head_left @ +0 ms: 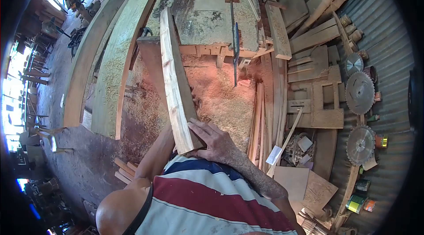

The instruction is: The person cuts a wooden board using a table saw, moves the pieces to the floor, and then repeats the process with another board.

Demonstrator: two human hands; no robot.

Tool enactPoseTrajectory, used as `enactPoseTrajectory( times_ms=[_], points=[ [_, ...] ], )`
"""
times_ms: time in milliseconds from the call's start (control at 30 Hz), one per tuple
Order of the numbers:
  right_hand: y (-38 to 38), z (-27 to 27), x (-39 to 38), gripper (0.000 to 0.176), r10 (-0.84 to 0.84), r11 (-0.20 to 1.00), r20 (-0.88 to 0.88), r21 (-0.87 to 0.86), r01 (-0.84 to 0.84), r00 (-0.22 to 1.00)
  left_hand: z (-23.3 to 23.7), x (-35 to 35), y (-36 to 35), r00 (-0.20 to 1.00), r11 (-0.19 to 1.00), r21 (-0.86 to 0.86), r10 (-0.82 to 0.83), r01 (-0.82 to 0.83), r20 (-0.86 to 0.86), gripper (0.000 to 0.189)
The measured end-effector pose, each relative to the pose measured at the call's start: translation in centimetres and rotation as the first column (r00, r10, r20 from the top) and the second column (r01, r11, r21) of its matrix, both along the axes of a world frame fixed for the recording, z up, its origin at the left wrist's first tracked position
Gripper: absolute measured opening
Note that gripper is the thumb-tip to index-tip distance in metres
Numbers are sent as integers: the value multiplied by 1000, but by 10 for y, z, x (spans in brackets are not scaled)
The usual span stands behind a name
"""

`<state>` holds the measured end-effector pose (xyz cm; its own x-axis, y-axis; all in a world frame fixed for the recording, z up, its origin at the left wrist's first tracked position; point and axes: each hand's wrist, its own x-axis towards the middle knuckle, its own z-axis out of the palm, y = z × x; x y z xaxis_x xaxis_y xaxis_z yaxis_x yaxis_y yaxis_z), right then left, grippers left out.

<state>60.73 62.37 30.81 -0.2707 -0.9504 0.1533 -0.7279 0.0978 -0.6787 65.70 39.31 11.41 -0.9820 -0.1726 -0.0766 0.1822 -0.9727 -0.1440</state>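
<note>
A long, slightly curved wooden plank (170,76) extends away from my body, its pale edge facing up and its far end over the workbench (207,32). My right hand (212,141) grips its near end from the right side, close to my striped shirt. My left forearm passes beneath the plank from the left. Most of my left hand (197,99) is hidden under the wood; its fingers show dimly at the plank's right side, curled round it.
Long boards (110,76) covered in shavings lie to the left. Wood shavings (225,116) cover the floor ahead. A blue-handled clamp (236,49) hangs at the bench's front edge. Circular saw blades (360,93) hang along the corrugated wall at right, with wood offcuts (316,102) near them.
</note>
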Motion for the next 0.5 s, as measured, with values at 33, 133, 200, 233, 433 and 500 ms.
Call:
enactPoseTrajectory(
  times_ms=[33, 133, 200, 233, 433, 500],
  points=[
    [4, -2, -2, 102, -19, 1000, 18, -16, 19, 1000, 0, -3, 0, 1000, 997, -77, -2, 4, 31, 61],
    [20, -1, -10, 108, -115, 991, 202, 88, 99, 973, -12, -18, -8, 990, 959, -280, -11, 50, 140, 73],
    [32, -10, -17, 121, -156, 984, 309, 131, 120, 938, -2, -33, -16, 975, 902, -415, -26, 118, 220, 86],
    [35, -12, -20, 125, -194, 968, 300, 214, 132, 934, 46, -45, 3, 909, 910, -398, 61, 120, 413, 91],
    [26, -13, -23, 127, -460, 749, 155, 597, 288, 874, 52, -60, 23, 653, 596, -706, 366, 383, 663, 82],
    [34, -60, -24, 112, -472, 877, 482, 338, 341, 738, 52, -56, 29, 664, 349, -844, 520, 408, 536, 76]
  ],
)
